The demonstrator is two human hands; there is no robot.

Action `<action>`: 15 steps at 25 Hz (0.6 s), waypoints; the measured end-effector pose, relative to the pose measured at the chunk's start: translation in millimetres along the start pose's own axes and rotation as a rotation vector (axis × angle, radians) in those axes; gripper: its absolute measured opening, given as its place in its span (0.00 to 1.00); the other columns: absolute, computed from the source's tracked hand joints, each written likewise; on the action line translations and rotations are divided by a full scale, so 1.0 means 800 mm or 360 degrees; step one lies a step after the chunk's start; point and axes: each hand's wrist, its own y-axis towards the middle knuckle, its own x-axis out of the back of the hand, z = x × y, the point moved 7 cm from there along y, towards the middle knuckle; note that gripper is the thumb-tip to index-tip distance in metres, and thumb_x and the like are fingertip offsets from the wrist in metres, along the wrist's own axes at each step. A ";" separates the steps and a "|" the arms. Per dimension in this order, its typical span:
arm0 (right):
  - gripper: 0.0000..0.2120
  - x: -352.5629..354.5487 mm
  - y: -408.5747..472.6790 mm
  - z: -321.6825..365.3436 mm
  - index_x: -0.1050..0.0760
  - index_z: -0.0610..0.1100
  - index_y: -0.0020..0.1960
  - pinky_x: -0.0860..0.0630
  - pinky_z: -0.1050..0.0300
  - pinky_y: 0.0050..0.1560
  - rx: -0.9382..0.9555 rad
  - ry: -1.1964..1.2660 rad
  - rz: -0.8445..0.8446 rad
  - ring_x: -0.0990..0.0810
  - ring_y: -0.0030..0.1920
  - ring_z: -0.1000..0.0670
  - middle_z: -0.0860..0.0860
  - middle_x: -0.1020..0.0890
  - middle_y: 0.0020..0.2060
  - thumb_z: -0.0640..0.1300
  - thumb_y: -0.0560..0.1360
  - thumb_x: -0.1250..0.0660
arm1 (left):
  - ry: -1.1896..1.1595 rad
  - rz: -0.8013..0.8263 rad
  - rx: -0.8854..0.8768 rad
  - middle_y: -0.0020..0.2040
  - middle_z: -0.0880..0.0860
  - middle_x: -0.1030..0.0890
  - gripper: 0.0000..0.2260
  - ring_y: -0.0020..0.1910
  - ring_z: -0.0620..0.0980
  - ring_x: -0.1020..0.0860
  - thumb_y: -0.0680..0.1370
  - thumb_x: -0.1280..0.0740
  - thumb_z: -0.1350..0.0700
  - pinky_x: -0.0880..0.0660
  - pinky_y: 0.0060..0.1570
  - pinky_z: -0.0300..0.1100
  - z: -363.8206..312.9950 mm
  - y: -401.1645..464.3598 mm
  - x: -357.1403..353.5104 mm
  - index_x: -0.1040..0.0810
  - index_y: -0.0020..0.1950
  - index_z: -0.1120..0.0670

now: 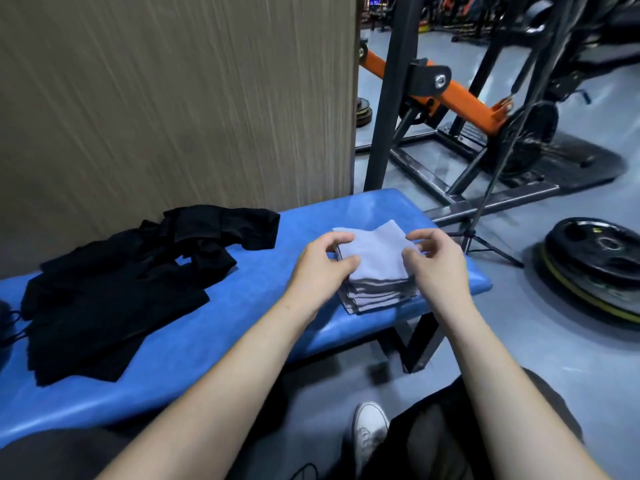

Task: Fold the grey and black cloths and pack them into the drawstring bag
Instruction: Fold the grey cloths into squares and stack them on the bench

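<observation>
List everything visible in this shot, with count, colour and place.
padded vinyl bench: one, blue, across the foreground
stack of folded grey cloths: one stack, grey, right end of the bench
heap of unfolded black cloths: one heap, black, left part of the bench
wood-grain wall panel: one, beige, behind the bench
steel gym machine with orange arm: one, black and orange, upper right
weight plates: a pile, black with a yellow rim, floor at right
canvas shoe: one, white, bottom centre
left hand: grip on the stack's left edge
right hand: fingers curled at the stack's right edge
</observation>
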 end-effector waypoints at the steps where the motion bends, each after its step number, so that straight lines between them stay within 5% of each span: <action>1: 0.10 0.001 0.005 -0.005 0.21 0.49 0.50 0.28 0.56 0.41 -0.0020 -0.0056 -0.0011 0.23 0.38 0.49 0.53 0.21 0.37 0.37 0.72 0.34 | 0.0050 0.0000 -0.0001 0.58 0.49 0.20 0.14 0.44 0.48 0.21 0.72 0.27 0.54 0.22 0.60 0.53 0.004 0.003 -0.004 0.21 0.54 0.39; 7: 0.13 -0.010 0.017 -0.018 0.21 0.47 0.57 0.27 0.53 0.53 0.0009 -0.0389 0.0028 0.23 0.52 0.44 0.45 0.21 0.52 0.39 0.75 0.36 | 0.0237 -0.0020 0.0048 0.61 0.51 0.25 0.16 0.39 0.45 0.24 0.76 0.27 0.56 0.23 0.60 0.50 0.022 0.017 -0.016 0.21 0.62 0.46; 12: 0.14 -0.013 0.016 -0.017 0.22 0.47 0.60 0.33 0.49 0.62 0.0071 -0.0675 0.0005 0.28 0.60 0.41 0.45 0.23 0.56 0.43 0.76 0.35 | 0.0488 -0.0057 0.0018 0.62 0.48 0.31 0.17 0.66 0.53 0.31 0.78 0.31 0.51 0.36 0.69 0.42 0.028 0.017 -0.015 0.24 0.67 0.45; 15: 0.18 -0.014 0.006 -0.001 0.26 0.51 0.67 0.37 0.44 0.65 0.0224 -0.0827 -0.0072 0.34 0.68 0.42 0.48 0.28 0.65 0.51 0.78 0.36 | 0.0688 -0.0132 -0.0286 0.76 0.48 0.39 0.21 0.77 0.51 0.44 0.81 0.35 0.49 0.45 0.74 0.43 0.008 0.010 -0.018 0.30 0.75 0.44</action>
